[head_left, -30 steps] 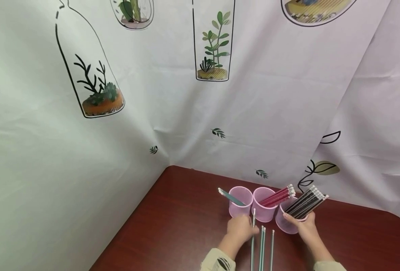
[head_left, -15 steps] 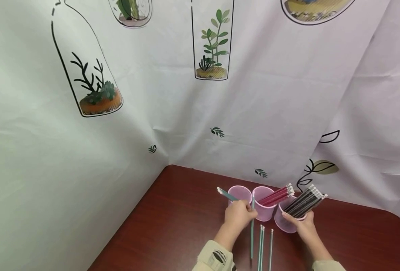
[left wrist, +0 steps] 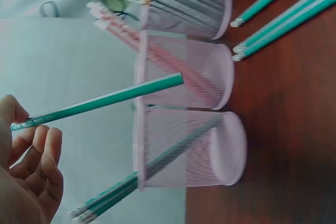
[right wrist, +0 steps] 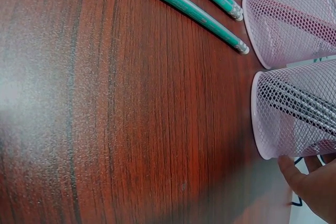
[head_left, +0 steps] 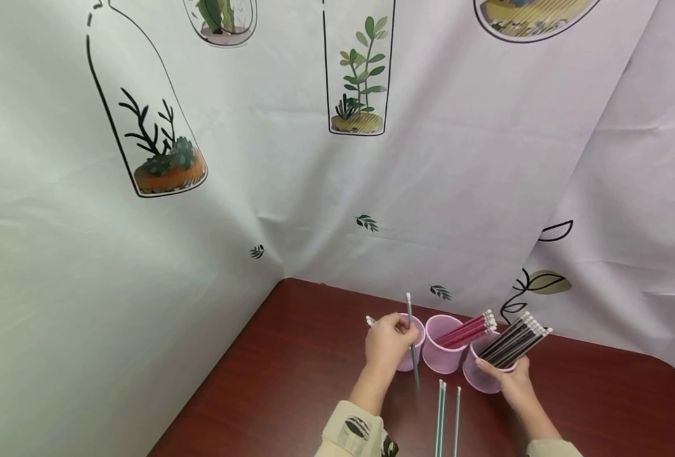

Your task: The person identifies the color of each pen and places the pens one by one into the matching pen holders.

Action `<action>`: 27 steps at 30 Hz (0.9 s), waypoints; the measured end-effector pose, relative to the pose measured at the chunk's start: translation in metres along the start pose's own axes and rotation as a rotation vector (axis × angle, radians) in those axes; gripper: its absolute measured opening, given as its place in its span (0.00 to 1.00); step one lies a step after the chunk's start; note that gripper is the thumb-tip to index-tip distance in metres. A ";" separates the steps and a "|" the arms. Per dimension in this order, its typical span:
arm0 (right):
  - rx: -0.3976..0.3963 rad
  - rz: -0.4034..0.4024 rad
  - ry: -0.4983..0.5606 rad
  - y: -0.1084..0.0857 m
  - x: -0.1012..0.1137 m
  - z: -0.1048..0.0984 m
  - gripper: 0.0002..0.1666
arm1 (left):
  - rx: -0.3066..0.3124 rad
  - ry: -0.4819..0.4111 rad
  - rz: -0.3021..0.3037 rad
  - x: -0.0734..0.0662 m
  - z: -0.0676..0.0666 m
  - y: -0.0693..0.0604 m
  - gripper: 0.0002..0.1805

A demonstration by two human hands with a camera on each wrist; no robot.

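My left hand (head_left: 387,343) pinches a green pencil (left wrist: 115,97) between thumb and fingers, near its eraser end. The pencil stands nearly upright in front of the left pink mesh cup (left wrist: 173,140); its lower end looks outside the cup. That cup holds a few green pencils (left wrist: 113,195), leaning out to the left. With my right hand (head_left: 514,384) I grip the right mesh cup (head_left: 480,379), which is full of black pencils (head_left: 511,343). Between them, the middle mesh cup (head_left: 441,362) holds several red pencils (head_left: 468,331) leaning right.
On the brown table (head_left: 268,374), a pair of green pencils (head_left: 441,419) and a single green pencil (head_left: 457,422) lie in front of the cups, eraser ends toward them. A white cloth with printed plants (head_left: 457,190) hangs behind the table's back edge.
My left hand has lifted the green pencil off the table and carried it up and left to the left cup, tilting it more upright. My right hand stays on its cup.
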State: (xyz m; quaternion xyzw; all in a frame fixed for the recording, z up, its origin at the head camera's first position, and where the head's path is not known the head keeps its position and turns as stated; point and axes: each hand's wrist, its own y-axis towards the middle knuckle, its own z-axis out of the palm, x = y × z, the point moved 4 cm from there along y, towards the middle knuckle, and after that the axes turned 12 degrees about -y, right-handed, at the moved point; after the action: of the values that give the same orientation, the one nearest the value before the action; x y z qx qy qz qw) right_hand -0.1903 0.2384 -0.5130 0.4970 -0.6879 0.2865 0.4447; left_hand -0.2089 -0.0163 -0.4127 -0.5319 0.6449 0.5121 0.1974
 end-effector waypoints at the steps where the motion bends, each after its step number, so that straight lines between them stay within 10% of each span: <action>1: -0.007 -0.011 0.011 0.002 -0.002 0.001 0.45 | -0.019 -0.028 0.000 -0.002 -0.004 0.002 0.05; 14: -0.039 -0.187 0.196 0.004 0.003 -0.001 0.31 | -0.210 -0.146 0.040 -0.006 -0.029 0.015 0.03; 27: -0.038 -0.109 0.043 0.005 -0.005 0.001 0.31 | -0.183 -0.039 0.034 0.011 -0.016 0.000 0.07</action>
State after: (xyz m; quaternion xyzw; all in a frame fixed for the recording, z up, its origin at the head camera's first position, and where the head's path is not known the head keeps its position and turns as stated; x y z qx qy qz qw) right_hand -0.1946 0.2416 -0.5172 0.5187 -0.6555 0.2594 0.4837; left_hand -0.2081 -0.0361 -0.4153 -0.5265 0.6004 0.5825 0.1516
